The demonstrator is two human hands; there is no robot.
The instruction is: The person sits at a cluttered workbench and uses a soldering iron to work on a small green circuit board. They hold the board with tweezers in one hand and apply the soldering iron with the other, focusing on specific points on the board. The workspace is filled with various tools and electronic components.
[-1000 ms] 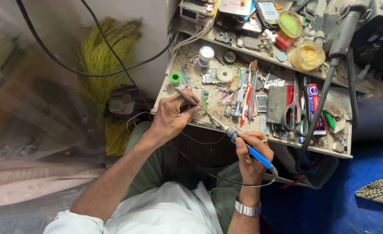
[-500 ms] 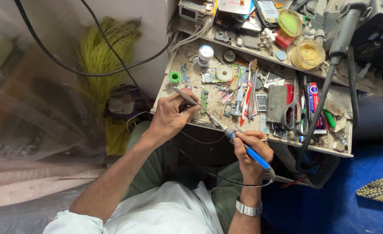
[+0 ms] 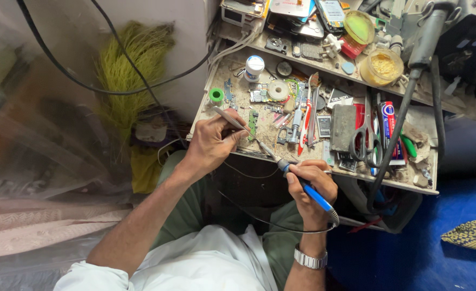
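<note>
Here, at the middle of the frame, the left hand point(image 3: 210, 144) pinches a pair of thin metal tweezers point(image 3: 231, 120) between its fingers, their points lying over a small green circuit board point(image 3: 252, 124) on the cluttered, dusty bench point(image 3: 410, 180). Just below and to the right, the right hand point(image 3: 311, 188) is clenched around a blue-handled soldering iron point(image 3: 297, 180), whose metal tip slants up-left toward the same board. A thin black cord runs from the iron's handle and loops below the hands. Right of the board lie a pair of black-handled scissors point(image 3: 368, 137) and a red-and-white tube point(image 3: 389, 126). A small green ring point(image 3: 216, 95) sits at the bench's upper left, and a round yellow-lidded jar point(image 3: 381, 66) stands near the top right.
</note>
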